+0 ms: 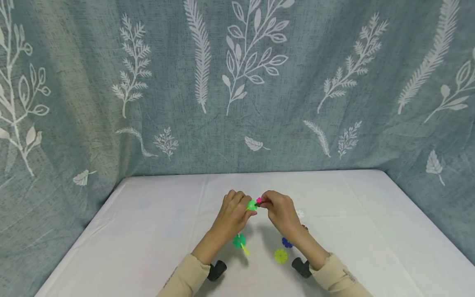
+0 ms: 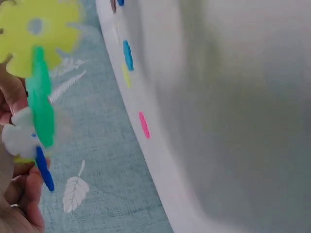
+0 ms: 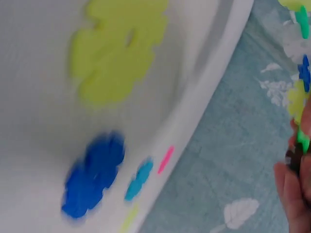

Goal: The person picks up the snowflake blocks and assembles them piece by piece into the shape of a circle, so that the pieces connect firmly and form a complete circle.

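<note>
My left hand [image 1: 233,212] holds a chain of slotted plastic flower discs over the table. A bright green disc [image 1: 252,205] shows at its fingertips. Below hang a darker green disc [image 1: 239,240] and an edge-on yellow disc [image 1: 245,248]. The left wrist view shows a white disc [image 2: 19,133] and a blue disc [image 2: 44,169] in the same chain. My right hand [image 1: 283,212] pinches a dark brown disc [image 3: 294,158] against the bright green one; fingers partly hide that joint. A pink disc [image 1: 258,200] appears just behind it.
Loose discs lie on the white table [image 1: 156,231] near the right forearm: a yellow disc [image 1: 281,255], a blue disc [image 1: 287,242], a white disc [image 1: 299,213] and a partly hidden brown one [image 1: 305,227]. A patterned blue-green cloth [image 1: 222,136] hangs behind.
</note>
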`<move>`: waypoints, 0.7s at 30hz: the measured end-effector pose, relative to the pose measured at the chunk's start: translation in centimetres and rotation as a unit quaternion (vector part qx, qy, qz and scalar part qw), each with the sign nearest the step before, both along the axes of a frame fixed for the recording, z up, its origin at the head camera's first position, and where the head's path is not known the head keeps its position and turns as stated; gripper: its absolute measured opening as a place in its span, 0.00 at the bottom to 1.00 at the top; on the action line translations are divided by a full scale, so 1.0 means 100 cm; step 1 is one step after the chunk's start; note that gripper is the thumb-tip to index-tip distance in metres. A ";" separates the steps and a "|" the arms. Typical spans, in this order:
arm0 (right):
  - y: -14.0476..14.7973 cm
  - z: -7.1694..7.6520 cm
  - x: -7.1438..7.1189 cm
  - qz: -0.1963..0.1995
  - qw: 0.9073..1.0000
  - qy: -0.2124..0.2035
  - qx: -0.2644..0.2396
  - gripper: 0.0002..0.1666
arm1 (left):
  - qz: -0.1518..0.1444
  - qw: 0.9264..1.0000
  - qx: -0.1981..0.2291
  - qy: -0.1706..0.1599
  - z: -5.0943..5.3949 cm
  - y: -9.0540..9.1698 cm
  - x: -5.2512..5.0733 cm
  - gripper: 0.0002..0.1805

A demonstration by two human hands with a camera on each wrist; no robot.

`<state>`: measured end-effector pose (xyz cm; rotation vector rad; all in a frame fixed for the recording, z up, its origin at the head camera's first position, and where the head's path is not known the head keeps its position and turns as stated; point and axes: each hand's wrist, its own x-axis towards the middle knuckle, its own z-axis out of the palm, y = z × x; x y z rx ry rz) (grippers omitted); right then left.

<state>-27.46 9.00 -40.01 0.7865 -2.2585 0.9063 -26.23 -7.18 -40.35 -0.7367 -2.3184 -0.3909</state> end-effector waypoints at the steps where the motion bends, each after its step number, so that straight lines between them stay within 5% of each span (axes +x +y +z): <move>1: -0.001 0.000 0.000 0.000 1.000 0.002 0.001 0.06 | 0.000 1.000 -0.003 0.002 0.000 0.001 0.000 0.18; 8: 0.002 -0.003 -0.005 0.031 0.999 -0.035 -0.005 0.04 | 0.009 0.999 0.020 -0.038 0.001 0.002 0.000 0.18; 15: 0.003 -0.007 -0.016 0.077 0.993 -0.089 0.023 0.06 | 0.086 0.996 -0.004 -0.037 0.000 0.001 0.000 0.23; 21: 0.000 -0.011 -0.019 0.094 0.988 -0.119 0.011 0.07 | 0.056 0.998 0.016 -0.029 -0.001 0.004 -0.001 0.08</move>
